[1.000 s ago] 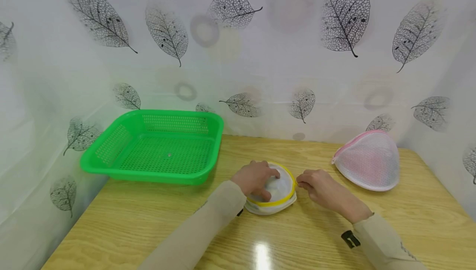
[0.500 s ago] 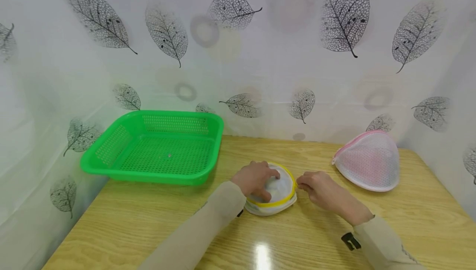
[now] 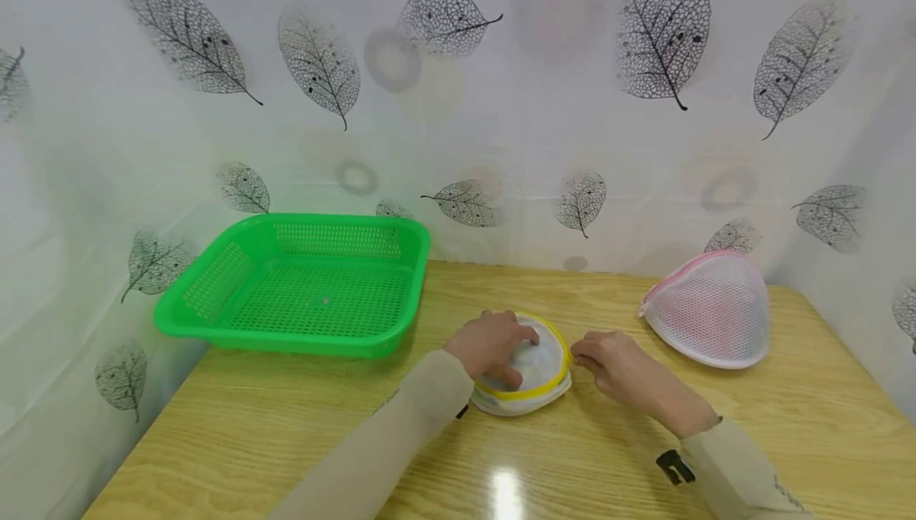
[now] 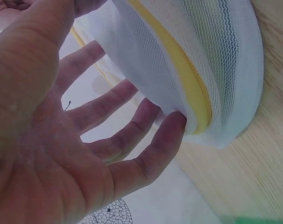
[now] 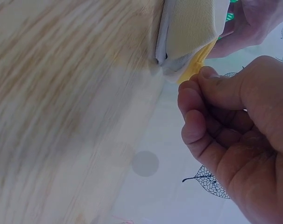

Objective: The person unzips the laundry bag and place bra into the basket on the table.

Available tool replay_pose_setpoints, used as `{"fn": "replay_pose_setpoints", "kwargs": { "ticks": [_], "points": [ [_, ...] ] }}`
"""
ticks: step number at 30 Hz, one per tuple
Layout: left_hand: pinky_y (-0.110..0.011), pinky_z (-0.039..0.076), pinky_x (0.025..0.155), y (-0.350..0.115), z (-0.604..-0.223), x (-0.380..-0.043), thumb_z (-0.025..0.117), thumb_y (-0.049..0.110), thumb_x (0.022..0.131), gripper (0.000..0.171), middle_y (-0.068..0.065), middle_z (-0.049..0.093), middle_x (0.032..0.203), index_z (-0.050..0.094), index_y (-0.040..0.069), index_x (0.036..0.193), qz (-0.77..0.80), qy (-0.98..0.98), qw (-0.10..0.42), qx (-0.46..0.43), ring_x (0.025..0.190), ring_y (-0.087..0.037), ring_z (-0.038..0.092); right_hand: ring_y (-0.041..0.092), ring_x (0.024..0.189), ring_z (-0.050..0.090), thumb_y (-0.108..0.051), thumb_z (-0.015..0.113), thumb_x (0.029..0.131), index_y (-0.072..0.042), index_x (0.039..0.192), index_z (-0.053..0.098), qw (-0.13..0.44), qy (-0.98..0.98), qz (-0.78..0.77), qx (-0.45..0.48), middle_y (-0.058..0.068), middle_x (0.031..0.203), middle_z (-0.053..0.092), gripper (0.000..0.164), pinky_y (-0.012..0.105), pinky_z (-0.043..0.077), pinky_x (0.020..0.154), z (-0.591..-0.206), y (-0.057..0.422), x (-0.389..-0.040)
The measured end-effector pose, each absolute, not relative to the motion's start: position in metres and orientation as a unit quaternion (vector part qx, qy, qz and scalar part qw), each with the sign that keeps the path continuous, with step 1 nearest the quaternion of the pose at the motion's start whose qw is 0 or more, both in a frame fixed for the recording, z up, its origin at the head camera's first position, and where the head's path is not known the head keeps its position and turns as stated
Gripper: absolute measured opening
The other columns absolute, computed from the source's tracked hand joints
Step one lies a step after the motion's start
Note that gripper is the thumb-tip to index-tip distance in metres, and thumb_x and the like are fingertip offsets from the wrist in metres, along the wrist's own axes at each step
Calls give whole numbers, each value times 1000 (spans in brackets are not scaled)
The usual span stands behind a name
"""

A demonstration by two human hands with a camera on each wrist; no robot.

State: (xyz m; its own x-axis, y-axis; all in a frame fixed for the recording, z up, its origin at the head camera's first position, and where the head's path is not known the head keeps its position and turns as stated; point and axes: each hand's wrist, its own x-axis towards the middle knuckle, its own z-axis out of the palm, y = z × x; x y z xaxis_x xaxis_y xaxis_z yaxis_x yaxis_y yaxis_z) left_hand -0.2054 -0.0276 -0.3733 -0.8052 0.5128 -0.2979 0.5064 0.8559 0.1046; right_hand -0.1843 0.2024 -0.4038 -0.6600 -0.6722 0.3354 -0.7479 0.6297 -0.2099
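Observation:
A round white mesh laundry bag (image 3: 535, 367) with a yellow zipper (image 3: 564, 369) lies on the table at the centre of the head view. My left hand (image 3: 494, 347) rests over its top from the left, fingers spread. In the left wrist view those fingertips (image 4: 172, 123) press on the white mesh just inside the yellow band. On the bag's right side, my right hand (image 3: 617, 367) pinches the zipper's end between thumb and index finger, as the right wrist view shows; the zipper pull itself is hidden by the fingers. Greenish contents show through the mesh side (image 4: 225, 51).
A green plastic basket (image 3: 286, 339) with perforated walls stands at the back left of the wooden table (image 3: 236, 440). At the back right lies a white mesh bag (image 3: 716, 317) with pink trim. A leaf-print curtain (image 3: 529, 130) hangs behind the table.

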Motion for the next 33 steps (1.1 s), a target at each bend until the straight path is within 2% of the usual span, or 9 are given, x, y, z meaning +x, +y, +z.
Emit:
{"fn": "replay_pose_setpoints", "kwargs": {
  "ticks": [6, 24, 33],
  "points": [
    [-36, 55, 86, -28, -374, -205, 82, 41, 85, 59, -1, 61, 131, 60, 35, 140, 15, 950, 161, 267, 104, -23, 56, 5, 73, 62, 8, 73, 85, -8, 87, 73, 112, -895, 175, 395, -2, 80, 69, 16, 26, 53, 64, -404, 202, -183],
    [-37, 55, 87, -28, -376, -205, 83, 41, 85, 60, -1, 60, 132, 60, 35, 140, 21, 951, 161, 263, 107, -23, 56, 11, 70, 65, 9, 74, 82, -7, 82, 72, 145, -881, 172, 417, -2, 76, 68, 16, 28, 54, 62, -407, 201, -183],
    [-35, 55, 83, -29, -375, -205, 83, 39, 84, 59, 0, 60, 132, 61, 36, 139, 21, 952, 156, 261, 104, -22, 55, 7, 69, 63, 9, 75, 81, -7, 81, 71, 149, -879, 174, 419, -3, 76, 67, 17, 26, 53, 61, -407, 200, -181]
  ]
}}
